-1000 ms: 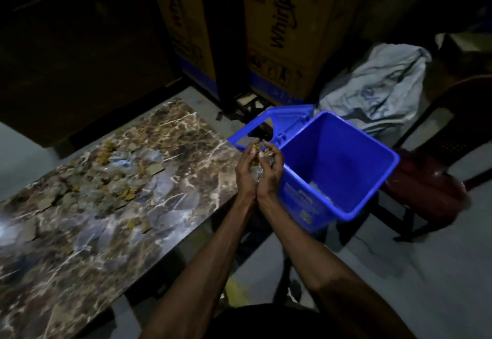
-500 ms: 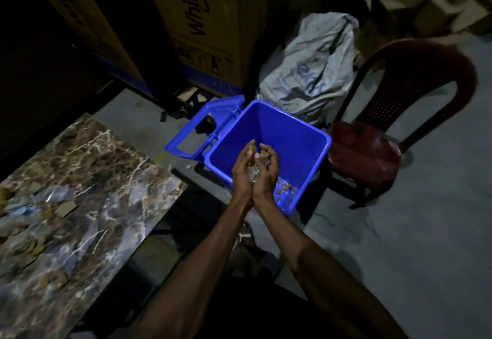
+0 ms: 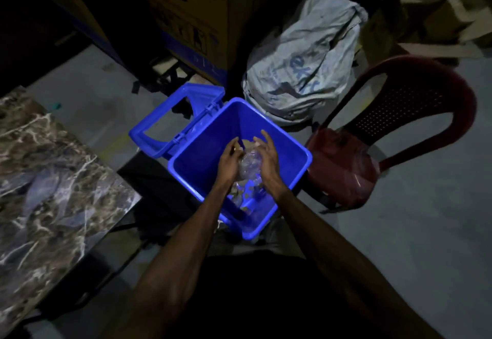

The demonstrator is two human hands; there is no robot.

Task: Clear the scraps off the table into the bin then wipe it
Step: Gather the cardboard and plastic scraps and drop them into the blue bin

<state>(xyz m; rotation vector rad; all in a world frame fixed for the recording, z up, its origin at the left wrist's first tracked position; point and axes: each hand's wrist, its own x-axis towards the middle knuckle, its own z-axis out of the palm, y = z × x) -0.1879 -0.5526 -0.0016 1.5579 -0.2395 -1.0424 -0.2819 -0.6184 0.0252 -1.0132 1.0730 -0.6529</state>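
Over the open bin (image 3: pixel 298 152), both hands, cupped together half a second ago, have parted, left hand (image 3: pixel 230 161) and right hand (image 3: pixel 267 159) with loosened fingers; scraps (image 3: pixel 249 161) dropping in; bench (image 3: pixel 53 168) likely needs further clearing, then wiping.

A dark red plastic chair (image 3: pixel 372 152) stands on the grey floor (image 3: pixel 399 245), a crumpled grey sack (image 3: pixel 306 64) beside it, tall cardboard boxes (image 3: pixel 186 14) behind.

Bare forearms, no sleeves; dark garment below.
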